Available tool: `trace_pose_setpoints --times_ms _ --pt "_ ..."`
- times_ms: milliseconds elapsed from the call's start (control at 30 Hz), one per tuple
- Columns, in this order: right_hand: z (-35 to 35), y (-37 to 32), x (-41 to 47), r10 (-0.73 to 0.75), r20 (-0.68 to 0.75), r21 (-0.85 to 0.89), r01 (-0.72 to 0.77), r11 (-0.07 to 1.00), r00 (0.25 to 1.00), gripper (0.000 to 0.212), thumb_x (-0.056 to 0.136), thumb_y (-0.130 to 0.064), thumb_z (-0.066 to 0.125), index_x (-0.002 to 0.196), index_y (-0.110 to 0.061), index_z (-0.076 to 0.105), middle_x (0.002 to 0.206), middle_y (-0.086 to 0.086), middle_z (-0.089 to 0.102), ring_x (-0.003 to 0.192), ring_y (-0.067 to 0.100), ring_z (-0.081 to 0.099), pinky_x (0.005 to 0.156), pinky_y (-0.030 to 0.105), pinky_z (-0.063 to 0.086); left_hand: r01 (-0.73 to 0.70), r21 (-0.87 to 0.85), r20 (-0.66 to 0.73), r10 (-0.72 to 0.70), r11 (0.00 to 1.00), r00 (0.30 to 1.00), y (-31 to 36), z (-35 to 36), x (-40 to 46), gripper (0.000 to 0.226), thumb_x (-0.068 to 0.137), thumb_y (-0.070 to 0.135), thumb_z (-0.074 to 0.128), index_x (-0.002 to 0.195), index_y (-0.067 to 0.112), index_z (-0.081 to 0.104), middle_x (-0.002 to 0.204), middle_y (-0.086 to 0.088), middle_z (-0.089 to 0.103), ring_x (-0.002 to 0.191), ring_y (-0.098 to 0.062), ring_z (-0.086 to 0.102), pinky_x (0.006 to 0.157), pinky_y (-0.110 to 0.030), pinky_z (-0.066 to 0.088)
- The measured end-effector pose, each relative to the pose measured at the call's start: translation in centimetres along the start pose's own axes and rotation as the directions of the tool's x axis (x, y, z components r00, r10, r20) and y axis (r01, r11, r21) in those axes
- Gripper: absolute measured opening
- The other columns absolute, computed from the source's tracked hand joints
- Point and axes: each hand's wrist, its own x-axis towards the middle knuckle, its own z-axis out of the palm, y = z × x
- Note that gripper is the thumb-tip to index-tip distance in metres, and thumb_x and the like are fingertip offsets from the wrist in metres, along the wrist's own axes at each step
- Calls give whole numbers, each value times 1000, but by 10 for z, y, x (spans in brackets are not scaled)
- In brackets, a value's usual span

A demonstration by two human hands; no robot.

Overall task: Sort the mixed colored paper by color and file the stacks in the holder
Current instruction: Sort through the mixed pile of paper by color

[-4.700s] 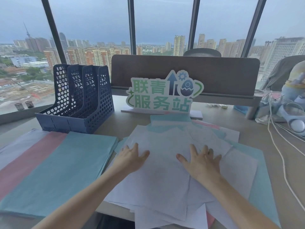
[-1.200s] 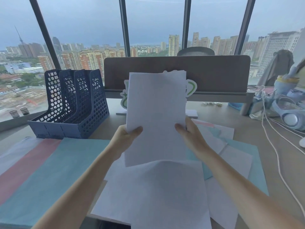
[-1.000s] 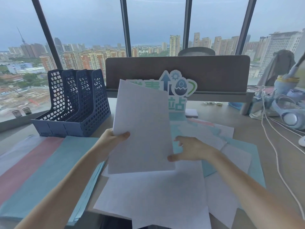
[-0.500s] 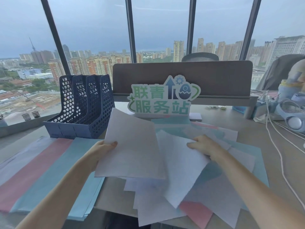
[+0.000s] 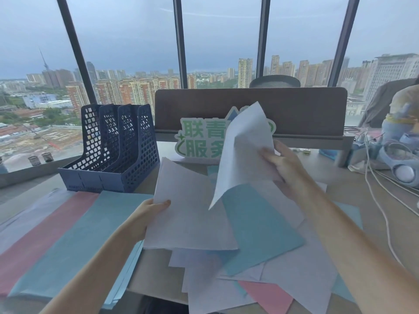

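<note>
Hiding half the green sign (image 5: pixel 200 141), a white sheet (image 5: pixel 243 152) hangs pinched in the right hand (image 5: pixel 284 168); left hand (image 5: pixel 147 214) grips white sheets (image 5: pixel 188 214) before it.

My left hand (image 5: pixel 145 217) pinches paper low down, thumb on top. My right hand (image 5: pixel 285 171) is up higher, fingers curled, pinching too.

green sign (image 5: pixel 199 141), brown divider (image 5: pixel 306 109), headphones (image 5: pixel 401 164), cables (image 5: pixel 374 200)

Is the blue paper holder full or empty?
Empty. The file holder shows only window light through its mesh slots, and the sorted stacks lie flat on the desk.
</note>
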Motion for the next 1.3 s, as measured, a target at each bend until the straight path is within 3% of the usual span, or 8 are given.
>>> trace_pose_setpoints --times_ms 133,300,400,567,933,1033,1167,1300 --pt "0 8 -5 29 98 208 -48 977 995 32 100 -14 57 131 -15 63 127 10 69 110 28 68 96 43 53 28 -61 6 -28 998 1000 2 8 -4 39 94 33 65 120 5 65 94 -10 76 72 -24 72 62 -29 58" --pt "0 54 -6 229 -97 -169 -243 955 968 17 93 -11 67 107 -4 72 101 14 75 78 25 71 66 28 57 -26 19 -26 27 999 999 9 15 -4 85 83 74 46 151 23 37 160 2 29 145 -18 28 114 -37 23" --pt "-1 77 -10 262 -192 -393 -319 863 946 40 70 -25 74 96 6 69 82 10 72 71 24 66 66 33 49 -41 -69 13 42 997 999 10 24 0 84 80 80 46 146 29 43 150 10 39 134 -13 40 102 -31 33" --pt "6 93 -18 222 -174 -566 -281 775 960 40 69 -35 69 85 2 68 77 14 71 68 20 60 62 30 41 -93 -146 17 97 985 995 9 40 -7 37 88 29 72 117 7 65 93 -4 76 76 -20 73 57 -25 55" --pt "0 92 -19 237 -143 -443 -276 853 961 19 93 -26 68 85 -8 67 84 3 71 76 25 69 71 34 57 -49 -104 147 64 993 987 16 62 12 24 90 6 66 114 3 66 106 -22 72 85 -35 70 75 -47 60" --pt "-25 86 -22 95 -216 -812 -233 535 972 36 100 -41 51 77 -14 54 77 3 57 78 25 57 66 33 38 -30 -25 135 33 999 990 18 70 24 24 91 6 66 114 0 65 103 -22 72 80 -35 71 68 -45 61" --pt "-79 90 -29 147 -448 -894 -437 -97 882 62 99 -64 32 131 -15 53 135 20 53 126 40 50 101 55 38 20 81 118 -30 996 993 15 82 37 19 93 4 63 111 2 64 94 -18 71 76 -34 68 68 -40 58" --pt "-101 102 -32 276 -524 -852 -500 -158 806 76 92 -75 27 146 -23 40 145 22 45 132 41 42 103 51 36 25 229 102 -49 973 994 9 89 42 14 93 4 63 107 5 63 90 -15 68 77 -32 65 71 -36 53"
